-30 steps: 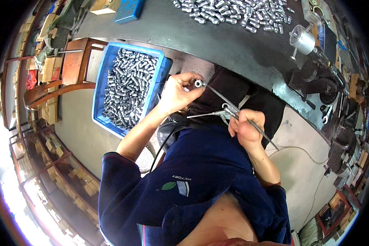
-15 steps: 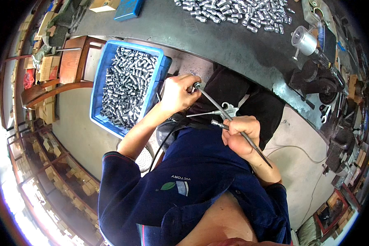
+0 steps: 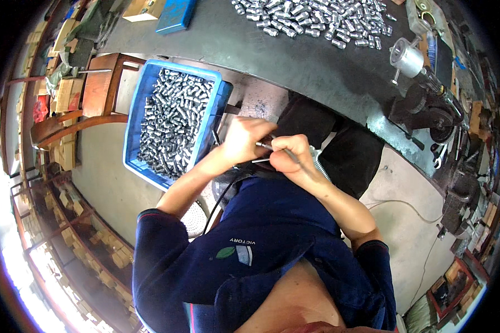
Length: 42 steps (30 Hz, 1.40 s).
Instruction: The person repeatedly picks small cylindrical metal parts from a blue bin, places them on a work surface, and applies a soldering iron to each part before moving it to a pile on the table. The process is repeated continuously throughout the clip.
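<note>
My left hand (image 3: 245, 139) and my right hand (image 3: 290, 160) are together over my lap, fingers closed. My right hand grips a thin metal rod tool (image 3: 268, 146) whose tip points left into my left hand. My left hand is closed around a small metal part, mostly hidden by the fingers. A flexible metal hose (image 3: 320, 164) runs off behind my right hand. A blue crate (image 3: 217, 105) full of small silver cylindrical parts stands just left of my left hand.
A dark workbench (image 3: 294, 61) runs across the top with several loose silver parts (image 3: 316, 19) and a small bench machine (image 3: 411, 61) at right. A wooden chair (image 3: 89, 105) stands left of the crate. Wooden racks line the left side. A cable (image 3: 405, 204) lies on the floor at right.
My right hand has moved left and up to meet my left hand. The rod tool, earlier slanting down to the right, now lies nearly level with its tip in my left hand.
</note>
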### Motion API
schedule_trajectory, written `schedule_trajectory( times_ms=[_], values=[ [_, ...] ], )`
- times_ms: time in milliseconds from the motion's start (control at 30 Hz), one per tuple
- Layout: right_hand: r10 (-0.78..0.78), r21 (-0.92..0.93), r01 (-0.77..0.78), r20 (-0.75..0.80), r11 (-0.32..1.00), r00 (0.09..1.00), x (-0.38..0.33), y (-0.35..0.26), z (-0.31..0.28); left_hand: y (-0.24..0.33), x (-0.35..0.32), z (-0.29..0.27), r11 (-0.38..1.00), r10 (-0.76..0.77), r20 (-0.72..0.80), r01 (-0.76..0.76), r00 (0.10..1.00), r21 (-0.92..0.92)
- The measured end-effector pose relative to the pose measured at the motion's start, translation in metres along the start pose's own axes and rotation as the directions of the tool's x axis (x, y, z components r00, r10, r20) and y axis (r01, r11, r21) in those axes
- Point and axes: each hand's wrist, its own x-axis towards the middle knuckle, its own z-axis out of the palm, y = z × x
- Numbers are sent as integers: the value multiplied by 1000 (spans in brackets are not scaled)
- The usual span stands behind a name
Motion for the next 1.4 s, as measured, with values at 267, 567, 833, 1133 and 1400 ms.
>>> schedule_trajectory(
  times_ms=[267,567,833,1133,1400],
  values=[
    [-170,-60,164,-110,985,979,-35,-30,-23,-22,-2,-16,894,-439,-143,446,887,25],
    [-280,-106,280,12,954,960,-33,-31,-19,-9,6,-14,925,-380,-95,380,920,-18],
    [-162,-176,149,-60,973,985,-6,1,-15,4,16,5,999,24,-16,-23,1000,44],
    [-23,129,36,-102,991,995,-21,-20,-15,-2,18,-10,985,-135,-146,149,980,89],
    [-139,-61,133,-121,989,983,-12,-10,-26,-11,30,0,969,-208,-123,221,971,110]
  ],
)
